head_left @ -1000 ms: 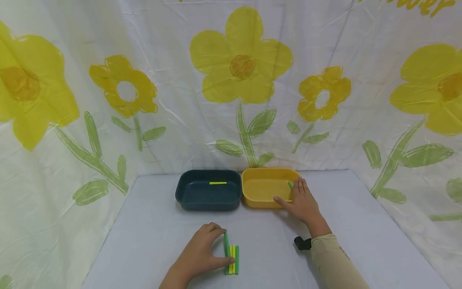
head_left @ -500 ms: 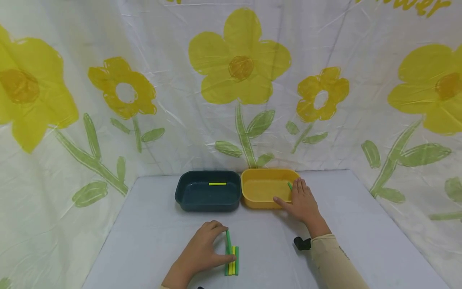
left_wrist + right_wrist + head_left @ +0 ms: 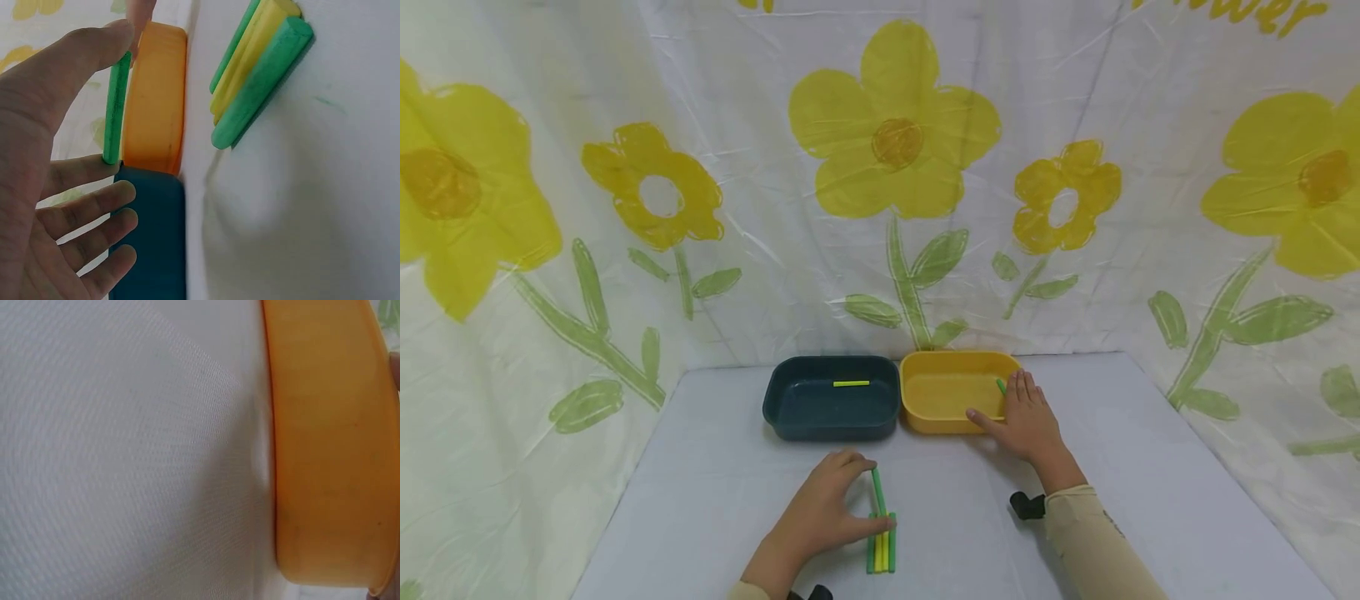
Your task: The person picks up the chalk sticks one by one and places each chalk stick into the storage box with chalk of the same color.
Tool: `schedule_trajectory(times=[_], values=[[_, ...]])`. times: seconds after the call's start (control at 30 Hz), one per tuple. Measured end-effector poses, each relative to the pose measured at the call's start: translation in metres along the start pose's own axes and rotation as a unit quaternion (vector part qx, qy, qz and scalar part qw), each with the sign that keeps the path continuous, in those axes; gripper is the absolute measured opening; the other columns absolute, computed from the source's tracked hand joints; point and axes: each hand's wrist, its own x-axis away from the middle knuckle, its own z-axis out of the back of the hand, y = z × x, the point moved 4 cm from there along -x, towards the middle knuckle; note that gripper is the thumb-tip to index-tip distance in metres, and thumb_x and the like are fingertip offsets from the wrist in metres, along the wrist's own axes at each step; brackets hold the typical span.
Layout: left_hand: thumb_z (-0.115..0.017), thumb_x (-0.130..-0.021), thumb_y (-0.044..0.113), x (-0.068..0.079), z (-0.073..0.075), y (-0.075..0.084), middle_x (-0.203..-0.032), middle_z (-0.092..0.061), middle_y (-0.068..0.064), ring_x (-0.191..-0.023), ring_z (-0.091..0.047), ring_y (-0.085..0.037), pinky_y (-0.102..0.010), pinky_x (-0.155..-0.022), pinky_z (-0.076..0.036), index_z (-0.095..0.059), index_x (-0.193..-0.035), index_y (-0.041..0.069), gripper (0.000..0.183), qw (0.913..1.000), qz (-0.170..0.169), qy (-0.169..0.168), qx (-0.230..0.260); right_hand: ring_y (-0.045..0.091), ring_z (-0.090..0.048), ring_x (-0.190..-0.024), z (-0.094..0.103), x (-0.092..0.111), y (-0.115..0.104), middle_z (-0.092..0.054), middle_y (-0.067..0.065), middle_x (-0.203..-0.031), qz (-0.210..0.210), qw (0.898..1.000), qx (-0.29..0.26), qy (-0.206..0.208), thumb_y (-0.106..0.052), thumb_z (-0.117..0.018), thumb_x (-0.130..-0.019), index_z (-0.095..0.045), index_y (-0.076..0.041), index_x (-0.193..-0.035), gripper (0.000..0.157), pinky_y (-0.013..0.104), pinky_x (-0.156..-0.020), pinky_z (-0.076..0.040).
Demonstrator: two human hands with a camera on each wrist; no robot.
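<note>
My left hand [image 3: 820, 508] pinches a green chalk stick [image 3: 116, 109] lengthwise between thumb and index finger, its other fingers spread loosely. Below it on the table, two yellow chalk sticks [image 3: 881, 557] lie side by side, flanked by a green chalk stick [image 3: 262, 81] on each side. The held stick is raised off this row, its far end tipped up. At the right, my right hand [image 3: 1028, 425] rests over the near right corner of the orange-yellow bin [image 3: 951, 425], fingers straight and thumb spread along the front rim. Another green chalk stick [image 3: 1001, 387] shows inside, partly hidden by the fingers.
A dark teal bin [image 3: 835, 431] stands against the left side of the yellow one, with a yellow chalk stick [image 3: 851, 383] inside. White cloth covers the table [image 3: 700, 492]. Behind the bins hangs a flower-print curtain [image 3: 760, 292]. A black device [image 3: 1027, 505] sits at the right wrist.
My left hand has lifted the green chalk stick from the row and moved it slightly forward, tilting it. The right hand keeps its place on the yellow bin.
</note>
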Motion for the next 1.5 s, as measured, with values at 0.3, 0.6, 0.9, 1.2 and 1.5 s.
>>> schedule_trajectory(times=[0.3, 0.6, 0.9, 1.2, 1.5], values=[[-0.074, -0.068, 0.073, -0.013, 0.010, 0.006, -0.121, -0.061, 0.006, -0.114, -0.054, -0.011, -0.039, -0.102, -0.049, -0.062, -0.129, 0.020, 0.082, 0.9998, -0.016, 0.007, -0.011, 0.041, 0.003, -0.152, 0.002, 0.001, -0.003, 0.003, 0.028, -0.162, -0.002, 1.000, -0.001, -0.001, -0.090, -0.031, -0.080, 0.001, 0.009, -0.153, 0.127, 0.056, -0.123, -0.003], [-0.073, -0.068, 0.074, -0.024, 0.016, 0.005, -0.120, -0.059, 0.009, -0.113, -0.052, -0.008, -0.037, -0.100, -0.050, -0.061, -0.131, 0.024, 0.081, 0.9999, -0.013, 0.003, -0.009, 0.041, 0.003, -0.152, 0.003, 0.002, -0.003, 0.003, 0.028, -0.161, -0.002, 1.000, 0.001, 0.000, -0.090, -0.029, -0.080, 0.001, 0.010, -0.153, 0.127, 0.056, -0.123, -0.003], [-0.073, -0.069, 0.072, -0.035, 0.019, 0.006, -0.123, -0.061, 0.003, -0.116, -0.053, -0.011, -0.039, -0.103, -0.049, -0.061, -0.132, 0.021, 0.082, 0.9998, -0.017, 0.005, -0.001, 0.042, 0.001, -0.151, 0.003, 0.001, -0.003, 0.000, 0.029, -0.162, 0.002, 1.000, -0.002, 0.007, -0.089, -0.032, -0.081, -0.001, 0.010, -0.153, 0.126, 0.056, -0.123, -0.004], [-0.072, -0.070, 0.072, -0.046, 0.016, 0.006, -0.126, -0.058, 0.006, -0.119, -0.051, -0.010, -0.038, -0.104, -0.048, -0.058, -0.135, 0.022, 0.083, 0.9998, -0.014, 0.004, 0.014, 0.042, 0.001, -0.151, 0.003, 0.003, -0.003, 0.001, 0.029, -0.161, 0.000, 1.000, -0.002, 0.005, -0.089, -0.032, -0.081, -0.002, 0.011, -0.153, 0.126, 0.056, -0.123, -0.004], [-0.070, -0.072, 0.073, -0.061, 0.012, 0.007, -0.123, -0.060, 0.003, -0.115, -0.053, -0.012, -0.038, -0.102, -0.049, -0.059, -0.135, 0.018, 0.085, 0.9991, -0.038, 0.014, 0.008, 0.042, 0.000, -0.152, 0.004, 0.003, -0.004, 0.000, 0.029, -0.161, -0.001, 1.000, -0.004, 0.007, -0.088, -0.034, -0.081, -0.003, 0.011, -0.153, 0.126, 0.055, -0.123, -0.005]])
